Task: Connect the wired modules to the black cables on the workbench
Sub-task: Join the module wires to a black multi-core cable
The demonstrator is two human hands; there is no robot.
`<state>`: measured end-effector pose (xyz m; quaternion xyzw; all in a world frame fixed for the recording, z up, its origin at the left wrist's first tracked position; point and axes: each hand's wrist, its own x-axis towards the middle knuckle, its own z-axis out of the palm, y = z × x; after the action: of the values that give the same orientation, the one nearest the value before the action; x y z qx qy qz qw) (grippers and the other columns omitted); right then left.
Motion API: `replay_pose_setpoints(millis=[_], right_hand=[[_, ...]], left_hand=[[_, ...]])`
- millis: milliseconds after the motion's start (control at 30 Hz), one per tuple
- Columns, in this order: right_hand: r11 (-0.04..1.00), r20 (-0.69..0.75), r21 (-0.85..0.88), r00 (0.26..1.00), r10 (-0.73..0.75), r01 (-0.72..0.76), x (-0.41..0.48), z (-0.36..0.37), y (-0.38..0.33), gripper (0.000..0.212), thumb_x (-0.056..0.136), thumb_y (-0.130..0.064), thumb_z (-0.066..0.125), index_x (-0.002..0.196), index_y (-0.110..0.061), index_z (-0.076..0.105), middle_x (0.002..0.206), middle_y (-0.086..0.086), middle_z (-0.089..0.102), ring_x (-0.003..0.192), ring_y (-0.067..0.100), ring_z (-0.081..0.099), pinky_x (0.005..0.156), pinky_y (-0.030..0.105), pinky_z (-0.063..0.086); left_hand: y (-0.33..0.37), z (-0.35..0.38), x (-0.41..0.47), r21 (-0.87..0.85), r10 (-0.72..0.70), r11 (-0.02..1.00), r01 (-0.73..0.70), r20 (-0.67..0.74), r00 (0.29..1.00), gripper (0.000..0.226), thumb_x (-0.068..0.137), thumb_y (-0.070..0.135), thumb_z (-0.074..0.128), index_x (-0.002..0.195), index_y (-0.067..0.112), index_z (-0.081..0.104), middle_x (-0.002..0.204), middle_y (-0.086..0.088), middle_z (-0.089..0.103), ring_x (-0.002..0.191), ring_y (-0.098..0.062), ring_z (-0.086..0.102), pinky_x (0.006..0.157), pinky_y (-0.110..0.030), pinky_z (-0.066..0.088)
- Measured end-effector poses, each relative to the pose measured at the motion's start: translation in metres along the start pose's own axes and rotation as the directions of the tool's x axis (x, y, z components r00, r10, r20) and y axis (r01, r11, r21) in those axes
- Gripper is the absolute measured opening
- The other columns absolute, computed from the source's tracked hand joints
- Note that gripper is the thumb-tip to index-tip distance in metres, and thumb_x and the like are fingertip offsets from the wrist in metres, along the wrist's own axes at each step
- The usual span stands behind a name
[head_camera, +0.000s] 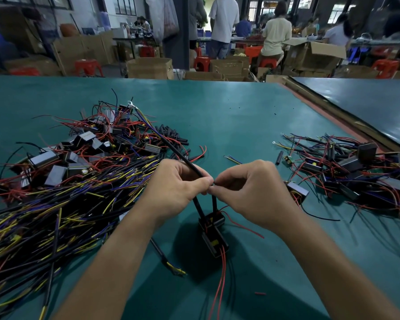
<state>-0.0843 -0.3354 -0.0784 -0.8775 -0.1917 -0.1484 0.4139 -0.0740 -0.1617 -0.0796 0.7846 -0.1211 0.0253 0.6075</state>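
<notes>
My left hand pinches a long black cable that runs up and left toward the pile. My right hand pinches a thin wire end right against the left fingertips, above the green workbench. Below the hands hang two small black modules with red wires trailing toward me; black leads rise from them into my fingers. The joint itself is hidden between the fingertips.
A big heap of black cables with yellow and blue ends and loose modules lies at left. Short black sleeve pieces lie behind it. Another heap of wired modules sits at right. People and cardboard boxes stand beyond the bench.
</notes>
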Motion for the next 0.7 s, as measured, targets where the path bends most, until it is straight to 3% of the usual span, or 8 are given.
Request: replay_pose_setpoints(millis=[200, 400, 500, 700], right_hand=[[0.997, -0.081, -0.081, 0.997, 0.007, -0.014, -0.002, 0.008, -0.003, 0.003, 0.074, -0.021, 0.074, 0.072, -0.021, 0.076, 0.057, -0.011, 0.066, 0.056, 0.005, 0.061, 0.057, 0.020, 0.048], [0.996, -0.003, 0.000, 0.996, 0.087, -0.087, 0.001, 0.008, -0.002, 0.010, 0.073, -0.017, 0.069, 0.065, -0.021, 0.066, 0.052, -0.011, 0.059, 0.050, 0.004, 0.052, 0.055, 0.023, 0.043], [0.994, 0.008, 0.037, 0.994, 0.107, -0.108, 0.002, 0.009, 0.001, 0.012, 0.076, -0.017, 0.069, 0.065, -0.021, 0.066, 0.055, -0.008, 0.062, 0.051, 0.007, 0.055, 0.056, 0.027, 0.048], [0.997, -0.047, -0.007, 0.996, 0.071, -0.071, 0.000, 0.014, 0.003, 0.006, 0.078, -0.025, 0.077, 0.072, -0.023, 0.075, 0.060, -0.009, 0.067, 0.058, 0.008, 0.062, 0.060, 0.029, 0.053]], left_hand=[[0.005, -0.002, 0.000, 0.061, 0.005, 0.998, -0.006, 0.023, 1.000, 0.016, 0.085, -0.002, 0.067, 0.073, 0.007, 0.073, 0.067, -0.012, 0.070, 0.061, -0.013, 0.059, 0.064, -0.028, 0.047], [0.006, -0.001, -0.003, 0.138, 0.043, 0.989, -0.050, 0.054, 0.998, 0.016, 0.085, 0.002, 0.067, 0.073, 0.011, 0.072, 0.068, -0.010, 0.071, 0.059, -0.009, 0.058, 0.059, -0.025, 0.046], [0.004, -0.001, -0.002, 0.158, 0.068, 0.985, -0.071, 0.020, 0.997, 0.018, 0.084, 0.003, 0.068, 0.070, 0.012, 0.072, 0.066, -0.010, 0.070, 0.057, -0.009, 0.058, 0.056, -0.023, 0.045], [0.001, -0.002, 0.000, 0.146, 0.065, 0.987, -0.061, -0.025, 0.998, 0.022, 0.082, 0.002, 0.070, 0.065, 0.015, 0.073, 0.063, -0.013, 0.069, 0.057, -0.014, 0.059, 0.054, -0.034, 0.048]])
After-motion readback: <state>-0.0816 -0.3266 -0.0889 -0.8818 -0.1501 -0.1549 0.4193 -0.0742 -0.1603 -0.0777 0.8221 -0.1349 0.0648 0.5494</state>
